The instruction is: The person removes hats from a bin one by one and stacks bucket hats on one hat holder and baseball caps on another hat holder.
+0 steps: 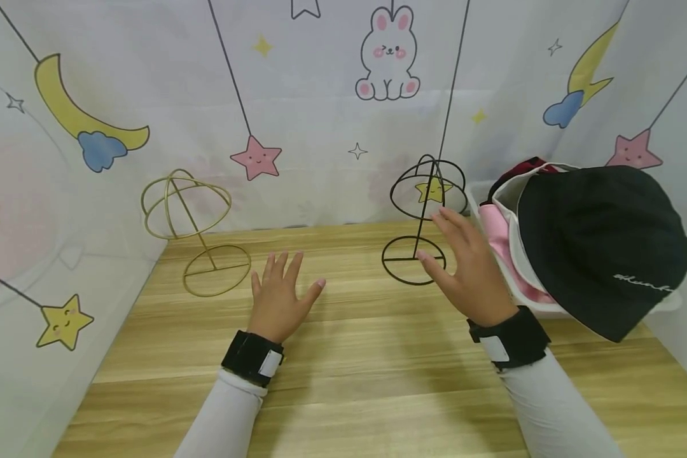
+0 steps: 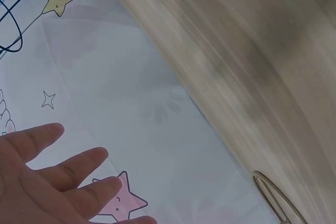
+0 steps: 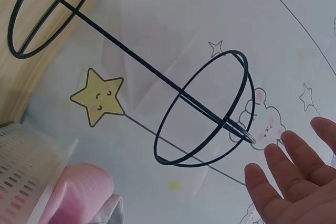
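My left hand (image 1: 279,299) hovers over the wooden table with fingers spread and nothing in it. Beyond its fingertips, to the left, stands a gold wire hat stand (image 1: 206,251) with a domed top and round base. My right hand (image 1: 474,270) is raised with straight fingers, holding nothing, and overlaps the edge of a black wire hat stand (image 1: 418,236) in the head view. The right wrist view shows that black stand's post (image 3: 126,49) and its bare dome near my fingertips. Right of this hand, a black bucket hat (image 1: 601,235) with white script lies on other hats.
A white perforated basket (image 3: 26,166) on the right side holds the hats, including a pink one (image 1: 495,229). The wood-grain table (image 1: 343,381) ends at a white curtain (image 1: 320,83) printed with stars, moons and a rabbit. Another white panel (image 1: 34,210) bounds the left side.
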`<state>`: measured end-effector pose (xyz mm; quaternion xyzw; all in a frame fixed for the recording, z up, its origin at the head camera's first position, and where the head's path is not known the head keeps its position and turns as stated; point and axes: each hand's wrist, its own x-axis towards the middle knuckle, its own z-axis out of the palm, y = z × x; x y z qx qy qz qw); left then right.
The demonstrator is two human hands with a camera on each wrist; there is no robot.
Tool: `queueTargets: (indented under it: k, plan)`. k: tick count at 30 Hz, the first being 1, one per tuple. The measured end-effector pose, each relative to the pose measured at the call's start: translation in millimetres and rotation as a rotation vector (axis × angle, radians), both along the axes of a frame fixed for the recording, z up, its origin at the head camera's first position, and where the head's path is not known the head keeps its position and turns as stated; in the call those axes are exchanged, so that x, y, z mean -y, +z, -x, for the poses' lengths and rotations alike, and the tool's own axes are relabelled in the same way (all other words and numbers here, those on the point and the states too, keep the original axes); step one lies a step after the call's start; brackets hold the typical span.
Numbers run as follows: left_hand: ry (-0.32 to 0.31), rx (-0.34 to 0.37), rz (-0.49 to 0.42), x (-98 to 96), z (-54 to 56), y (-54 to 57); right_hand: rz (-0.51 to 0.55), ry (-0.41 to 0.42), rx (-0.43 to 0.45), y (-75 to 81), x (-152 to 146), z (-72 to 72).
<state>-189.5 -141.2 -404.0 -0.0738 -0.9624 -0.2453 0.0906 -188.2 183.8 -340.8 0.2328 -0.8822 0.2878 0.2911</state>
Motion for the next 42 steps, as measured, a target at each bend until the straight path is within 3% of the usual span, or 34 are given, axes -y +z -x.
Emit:
queueTargets:
  k: [17,24,42]
  plan:
    - [0.004,-0.011,0.005,-0.7,0.1,-1.6,0.028,-0.074,-0.108,11.9,-25,4.8]
    - [0.003,0.005,0.014,-0.3,0.6,-3.2,0.09,-0.183,-0.036,20.0,-34,1.9]
    - [-0.005,0.011,0.007,-2.7,0.7,-5.1,0.218,-0.41,-0.059,31.1,-67,0.2]
